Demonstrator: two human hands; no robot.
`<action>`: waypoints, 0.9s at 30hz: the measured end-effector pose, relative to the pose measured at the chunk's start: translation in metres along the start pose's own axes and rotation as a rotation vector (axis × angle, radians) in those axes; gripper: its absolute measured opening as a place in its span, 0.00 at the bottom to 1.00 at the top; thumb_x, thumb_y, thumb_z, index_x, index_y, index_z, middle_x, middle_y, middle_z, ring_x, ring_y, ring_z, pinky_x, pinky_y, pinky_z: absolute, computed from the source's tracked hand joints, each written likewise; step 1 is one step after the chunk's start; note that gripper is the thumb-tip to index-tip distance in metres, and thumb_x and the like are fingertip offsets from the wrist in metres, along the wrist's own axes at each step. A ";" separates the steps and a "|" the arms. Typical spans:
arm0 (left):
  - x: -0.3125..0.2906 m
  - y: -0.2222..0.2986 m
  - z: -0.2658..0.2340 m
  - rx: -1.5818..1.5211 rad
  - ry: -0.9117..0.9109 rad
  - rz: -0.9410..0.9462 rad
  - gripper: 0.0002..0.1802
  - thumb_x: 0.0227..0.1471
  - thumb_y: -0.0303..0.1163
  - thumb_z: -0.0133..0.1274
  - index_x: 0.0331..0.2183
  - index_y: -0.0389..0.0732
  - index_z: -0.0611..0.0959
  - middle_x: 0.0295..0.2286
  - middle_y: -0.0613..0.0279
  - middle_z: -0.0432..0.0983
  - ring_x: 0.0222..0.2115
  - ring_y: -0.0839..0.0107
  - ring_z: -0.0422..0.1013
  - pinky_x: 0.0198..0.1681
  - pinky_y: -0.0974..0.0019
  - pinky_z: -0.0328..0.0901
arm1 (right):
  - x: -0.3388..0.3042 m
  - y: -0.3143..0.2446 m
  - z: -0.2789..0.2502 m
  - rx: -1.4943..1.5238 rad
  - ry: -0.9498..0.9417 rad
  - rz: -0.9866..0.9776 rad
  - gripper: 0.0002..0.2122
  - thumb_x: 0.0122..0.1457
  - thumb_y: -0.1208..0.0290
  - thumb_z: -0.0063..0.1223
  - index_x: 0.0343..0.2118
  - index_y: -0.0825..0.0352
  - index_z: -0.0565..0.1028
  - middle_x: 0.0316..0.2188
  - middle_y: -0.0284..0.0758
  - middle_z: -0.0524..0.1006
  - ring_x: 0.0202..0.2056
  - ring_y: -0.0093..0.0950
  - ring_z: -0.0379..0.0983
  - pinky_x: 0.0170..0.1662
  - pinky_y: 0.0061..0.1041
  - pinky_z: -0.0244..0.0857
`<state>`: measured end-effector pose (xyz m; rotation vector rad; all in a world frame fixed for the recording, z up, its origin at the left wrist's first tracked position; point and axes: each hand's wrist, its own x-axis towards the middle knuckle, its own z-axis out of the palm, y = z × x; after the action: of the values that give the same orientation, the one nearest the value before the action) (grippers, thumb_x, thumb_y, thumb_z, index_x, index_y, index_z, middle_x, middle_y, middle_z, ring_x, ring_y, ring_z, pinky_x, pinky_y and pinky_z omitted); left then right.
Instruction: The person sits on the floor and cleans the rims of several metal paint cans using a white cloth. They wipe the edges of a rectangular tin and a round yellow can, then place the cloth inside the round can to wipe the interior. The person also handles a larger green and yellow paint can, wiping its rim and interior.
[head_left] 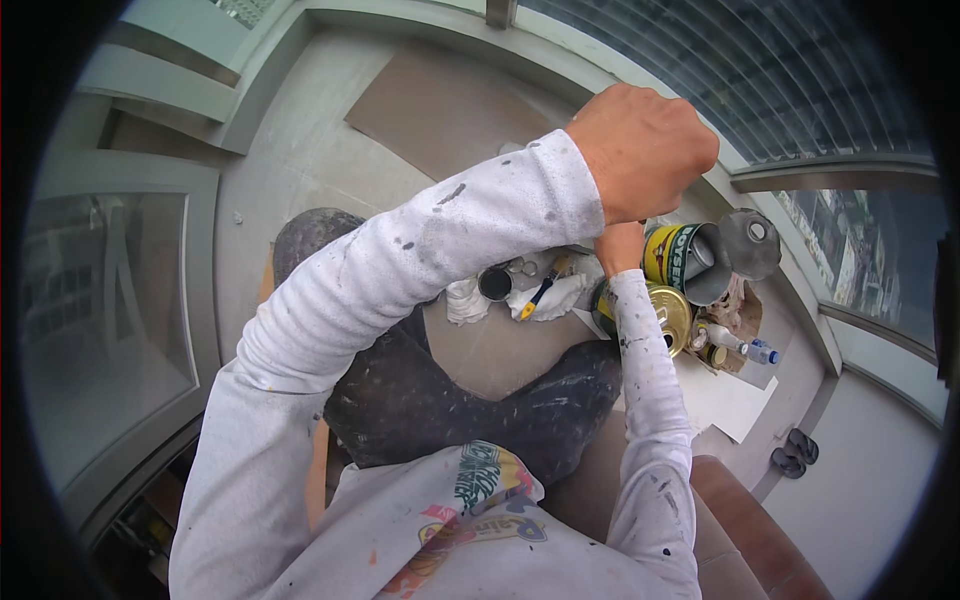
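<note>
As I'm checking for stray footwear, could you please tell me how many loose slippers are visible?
2: the lower-left slipper and the upper-right slipper, side by side at the picture's lower right. Others may be hidden behind the arms.

1. Sleeves (400, 245): white cloth, matt, speckled with dark flecks.
2. Trousers (480, 430), six o'clock: dark matt cloth, pale-flecked.
3. Tin (681, 318), three o'clock: shiny gold-coloured metal.
4. Rag (560, 296), three o'clock, near centre: crumpled white cloth.
5. Sheet (440, 105), twelve o'clock: smooth, matt brown — cardboard-like.
6. Door (200, 275), nine o'clock: matt frame — smooth, glossy glass pane.
</note>
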<state>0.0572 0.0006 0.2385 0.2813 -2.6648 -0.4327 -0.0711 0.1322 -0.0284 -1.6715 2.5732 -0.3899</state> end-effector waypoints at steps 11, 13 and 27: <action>-0.006 -0.017 0.005 0.070 -0.238 -0.233 0.05 0.38 0.28 0.57 0.24 0.41 0.84 0.25 0.51 0.80 0.29 0.52 0.78 0.32 0.55 0.73 | 0.012 -0.012 -0.012 0.160 -0.088 0.078 0.06 0.51 0.72 0.53 0.26 0.65 0.80 0.26 0.46 0.79 0.29 0.47 0.76 0.37 0.44 0.69; -0.011 -0.025 0.031 0.071 -0.302 -0.298 0.06 0.39 0.28 0.57 0.25 0.41 0.85 0.26 0.50 0.80 0.30 0.52 0.79 0.32 0.54 0.73 | 0.014 -0.013 -0.017 0.326 -0.047 0.084 0.06 0.50 0.72 0.52 0.28 0.65 0.80 0.27 0.45 0.79 0.29 0.48 0.76 0.38 0.44 0.69; -0.062 -0.052 0.166 0.014 -0.705 -0.775 0.21 0.46 0.46 0.60 0.36 0.39 0.85 0.35 0.50 0.81 0.38 0.52 0.77 0.42 0.53 0.71 | 0.002 0.011 -0.026 0.154 -0.256 -0.172 0.08 0.45 0.80 0.53 0.30 0.67 0.78 0.30 0.43 0.79 0.37 0.44 0.75 0.43 0.39 0.69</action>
<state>0.0465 0.0110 0.0547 1.4139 -3.1261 -0.8702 -0.0867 0.1399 -0.0057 -1.7643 2.1720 -0.3468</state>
